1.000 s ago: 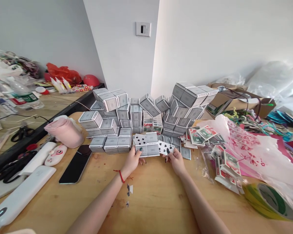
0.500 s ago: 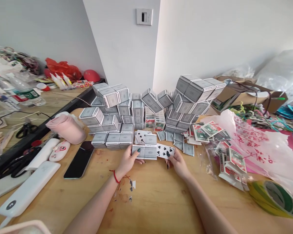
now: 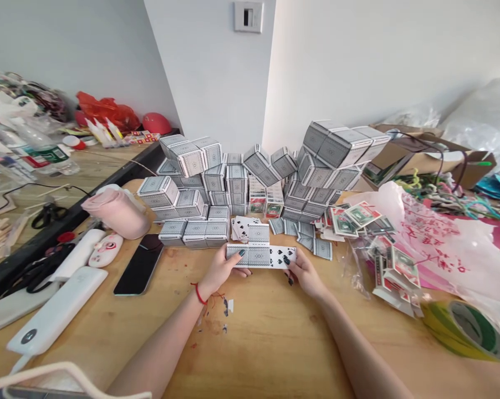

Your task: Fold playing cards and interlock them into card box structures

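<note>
A flat strip of joined playing cards, two grey backs and one face-up spade card, is held just above the wooden table. My left hand pinches its left end, thumb on top. At the right end my right hand grips the face-up spade card. A folded card box and a loose face-up card lie just behind. A big heap of grey card cubes is stacked against the wall corner beyond.
Left of my hands lie a black phone, a pink cloth roll, a white power bank and scissors. To the right are loose card packets, a pink plastic bag, a green tape roll and a cardboard box.
Both hands have drawn the card strip a little toward me. The face-up spade card has been brought flat into line with the two grey-backed cards.
</note>
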A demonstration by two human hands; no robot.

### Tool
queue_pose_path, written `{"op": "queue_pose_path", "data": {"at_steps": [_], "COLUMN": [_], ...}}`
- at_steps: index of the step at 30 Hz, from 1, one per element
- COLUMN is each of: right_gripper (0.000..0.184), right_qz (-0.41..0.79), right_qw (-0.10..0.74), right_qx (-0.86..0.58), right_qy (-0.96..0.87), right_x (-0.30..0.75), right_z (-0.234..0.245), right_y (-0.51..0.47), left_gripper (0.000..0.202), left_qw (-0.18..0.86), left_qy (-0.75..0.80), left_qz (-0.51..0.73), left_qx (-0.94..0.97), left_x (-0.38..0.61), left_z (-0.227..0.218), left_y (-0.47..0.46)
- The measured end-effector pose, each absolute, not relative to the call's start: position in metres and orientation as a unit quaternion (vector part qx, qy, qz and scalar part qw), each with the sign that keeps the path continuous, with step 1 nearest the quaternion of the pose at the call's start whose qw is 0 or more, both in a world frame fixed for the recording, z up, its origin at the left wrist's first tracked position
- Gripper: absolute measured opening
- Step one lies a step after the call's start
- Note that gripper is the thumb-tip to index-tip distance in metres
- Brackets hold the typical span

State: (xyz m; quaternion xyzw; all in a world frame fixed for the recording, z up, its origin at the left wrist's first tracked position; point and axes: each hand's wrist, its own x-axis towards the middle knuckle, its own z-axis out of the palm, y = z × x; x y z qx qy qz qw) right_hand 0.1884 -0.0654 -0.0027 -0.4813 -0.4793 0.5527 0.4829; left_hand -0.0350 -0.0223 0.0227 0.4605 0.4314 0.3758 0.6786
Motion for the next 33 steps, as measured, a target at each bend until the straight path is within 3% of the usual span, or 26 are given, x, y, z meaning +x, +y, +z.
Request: {"op": "queue_pose_path", "data": {"at_steps": [33], "right_gripper": [0.026], "right_qz": [0.619], "right_qw": [0.450], "right_qx": [-0.438], "right_qy": [-0.471], "right_x": [0.181], "right_z": [0.002], "right_y": [-0.072], "left_gripper": [0.037], "left_qw": [0.698], "left_qy": [0.411], "left_qz": [0.357], "left_qx": [0.465], "left_x": [-0.023], "left_z": [0.020], "left_y": [-0.036]}}
